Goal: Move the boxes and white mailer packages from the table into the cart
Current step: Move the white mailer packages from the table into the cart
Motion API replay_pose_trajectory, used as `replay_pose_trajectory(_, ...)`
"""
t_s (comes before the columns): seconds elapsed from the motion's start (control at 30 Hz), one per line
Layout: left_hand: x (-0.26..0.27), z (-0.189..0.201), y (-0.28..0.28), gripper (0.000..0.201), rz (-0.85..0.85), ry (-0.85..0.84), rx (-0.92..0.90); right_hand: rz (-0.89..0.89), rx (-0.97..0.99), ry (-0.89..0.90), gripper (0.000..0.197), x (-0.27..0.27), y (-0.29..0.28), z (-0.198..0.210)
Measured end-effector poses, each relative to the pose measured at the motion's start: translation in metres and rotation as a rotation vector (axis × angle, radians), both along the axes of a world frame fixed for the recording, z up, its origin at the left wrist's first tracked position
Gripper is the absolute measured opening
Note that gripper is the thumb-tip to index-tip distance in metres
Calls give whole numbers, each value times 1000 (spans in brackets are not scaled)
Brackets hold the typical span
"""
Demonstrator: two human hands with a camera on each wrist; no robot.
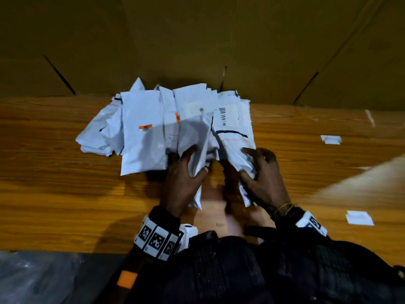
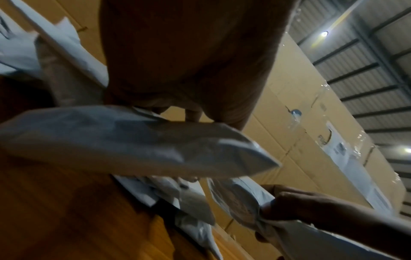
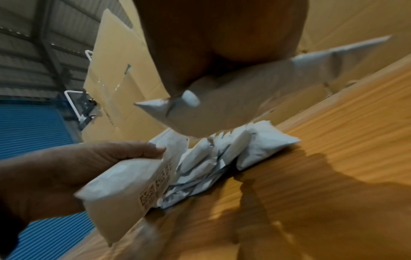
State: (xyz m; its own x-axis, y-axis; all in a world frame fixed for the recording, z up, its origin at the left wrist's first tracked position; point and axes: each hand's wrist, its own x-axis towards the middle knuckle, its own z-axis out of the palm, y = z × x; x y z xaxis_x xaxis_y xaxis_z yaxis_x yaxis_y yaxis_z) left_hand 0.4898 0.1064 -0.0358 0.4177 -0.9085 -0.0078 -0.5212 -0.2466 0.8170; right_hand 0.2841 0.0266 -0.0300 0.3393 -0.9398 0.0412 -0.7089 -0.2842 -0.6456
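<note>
Left hand [image 1: 186, 172] fingers curled round one white mailer [image 1: 195, 139]; right hand [image 1: 260, 174] pinching a second mailer [image 1: 232, 139]. Both packages run lengthwise away from the hands, near ends held. Just beyond the fingertips sits the mailer pile [image 1: 142, 123] on the table [image 1: 54, 183], nearer the left hand. Cardboard wall [image 1: 197, 40] behind. Cart probably out of view.

Black sleeves [image 1: 252, 270]; white wristbands [image 1: 157, 239] printed with black square codes; yellow thread [image 1: 285, 208] circles the right wrist.
</note>
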Motion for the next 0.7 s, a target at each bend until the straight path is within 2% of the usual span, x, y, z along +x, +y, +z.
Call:
replay_pose_trajectory(0.1, -23, -4, -2, 68, -69, 16, 7, -21, 24, -25, 64, -21, 11, 1)
replay_pose_trajectory(0.2, -50, -2, -5, 68, -128, 59, 20, -50, 13, -30, 51, -47, 17, 3)
replay_pose_trajectory(0.37, -99, 9, -5, 65, -214, 28, 47, -99, -32, -61, 44, -97, 30, 11)
replay_pose_trajectory(0.63, -220, 24, 21, 65, -391, 27, 93, -242, -18, -160, 32, -221, 79, 12)
replay_pose_trajectory(0.7, -272, 29, 30, 65, -460, -12, 108, -316, -37, -191, 29, -273, 100, 11)
